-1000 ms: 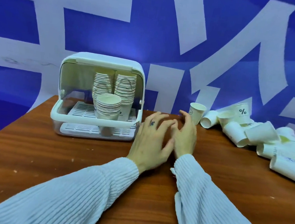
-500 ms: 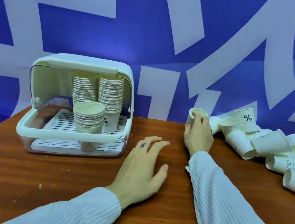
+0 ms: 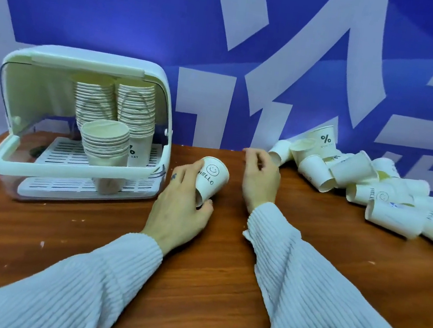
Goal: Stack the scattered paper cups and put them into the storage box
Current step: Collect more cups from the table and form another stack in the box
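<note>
a hello cup (image 3: 211, 179) is pinched in the left hand (image 3: 179, 208) to start a stack, while the empty, loosely curled right hand (image 3: 260, 178) is judged due to fetch another from the scattered cups (image 3: 386, 212) at far right.

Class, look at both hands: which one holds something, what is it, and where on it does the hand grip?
The left hand holds a paper cup by its lower side wall, tilted. The right hand holds nothing.

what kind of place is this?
Likely a staged demo or recording setup, not a kitchen: a bare wooden table against a blue printed backdrop, with only a storage box and loose paper cups.
</note>
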Action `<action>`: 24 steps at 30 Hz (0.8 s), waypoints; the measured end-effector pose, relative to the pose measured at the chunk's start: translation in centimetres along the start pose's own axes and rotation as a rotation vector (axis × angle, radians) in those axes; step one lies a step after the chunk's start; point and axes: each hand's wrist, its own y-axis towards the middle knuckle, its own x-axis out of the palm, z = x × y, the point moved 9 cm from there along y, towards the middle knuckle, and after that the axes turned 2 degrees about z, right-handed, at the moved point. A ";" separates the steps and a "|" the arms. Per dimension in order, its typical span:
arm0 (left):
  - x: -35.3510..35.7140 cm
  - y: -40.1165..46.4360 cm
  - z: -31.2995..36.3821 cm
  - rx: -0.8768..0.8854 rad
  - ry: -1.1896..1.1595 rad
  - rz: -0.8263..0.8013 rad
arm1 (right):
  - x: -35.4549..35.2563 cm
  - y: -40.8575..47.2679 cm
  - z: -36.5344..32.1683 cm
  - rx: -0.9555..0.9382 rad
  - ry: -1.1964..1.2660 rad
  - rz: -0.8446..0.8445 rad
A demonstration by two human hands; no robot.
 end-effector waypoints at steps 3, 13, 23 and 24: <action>0.6 -0.2 0.3 0.035 0.005 -0.057 | -5.6 3.2 0.8 -0.152 -0.523 0.246; 0.2 -0.6 0.9 0.080 -0.046 -0.042 | -11.0 6.8 5.9 0.074 -1.036 0.262; 0.2 -1.2 1.4 0.033 -0.041 -0.089 | -11.1 6.5 5.6 0.033 -0.913 0.302; 0.2 -1.1 1.5 0.034 -0.038 -0.092 | -11.0 6.3 5.4 0.036 -0.909 0.297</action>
